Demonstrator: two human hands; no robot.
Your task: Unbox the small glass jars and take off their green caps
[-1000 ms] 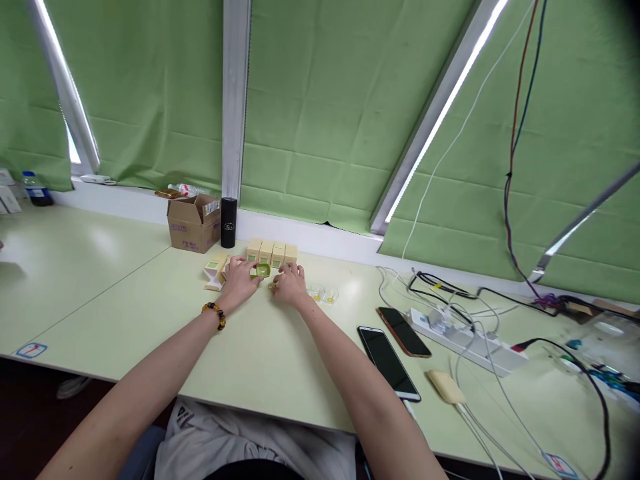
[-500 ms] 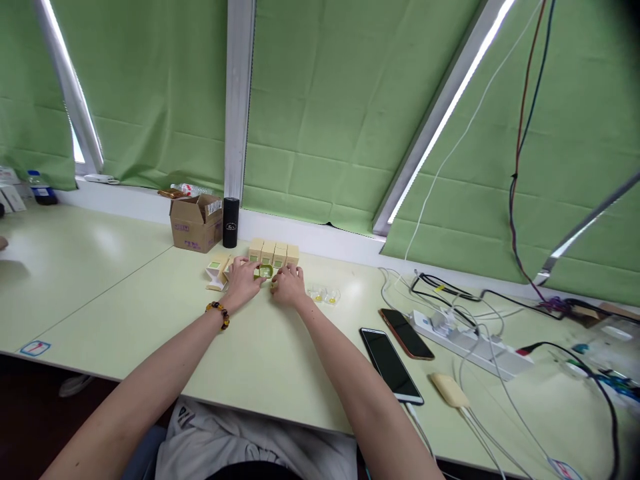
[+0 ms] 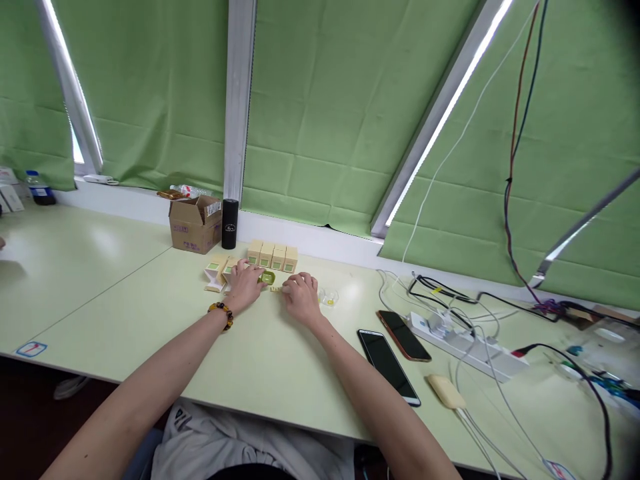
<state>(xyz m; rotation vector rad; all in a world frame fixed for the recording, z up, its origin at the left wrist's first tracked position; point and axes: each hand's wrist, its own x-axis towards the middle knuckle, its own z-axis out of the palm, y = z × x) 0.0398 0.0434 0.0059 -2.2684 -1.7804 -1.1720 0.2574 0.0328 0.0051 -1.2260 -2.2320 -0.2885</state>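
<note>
Nearest on the table (image 3: 280, 373), well to the right of the small green container (image 3: 269, 277), lie one cream-coloured case (image 3: 447, 391) with white cables at it and two dark-screened phones (image 3: 389, 367). Past them, farther right of the container, sits one white power strip (image 3: 467, 345) with plugs in it and tangled cables (image 3: 445, 291) behind.

The right hand (image 3: 301, 298) is just right of the container, fingers bent down; their tips are hidden, so I cannot tell whether they hold anything. One clear cup (image 3: 329, 298) with something yellow inside shows to the right of that hand, which blocks the view of the tabletop beside it. Small pale yellow pieces (image 3: 275, 289) lie just in front of the container, too tiny to count. The left hand (image 3: 245, 287), with one beaded bracelet (image 3: 221, 314) on its wrist, meets the container's left edge, fingers close together; whether they grip it or merely touch, I cannot tell.

Two open boxes (image 3: 215, 272) stand left of the container, one partly covered by the left hand. Four small boxes (image 3: 279, 257) form a row just behind it. Farther back, to its left, are one black tumbler (image 3: 229, 225) and one carton (image 3: 194, 227).
</note>
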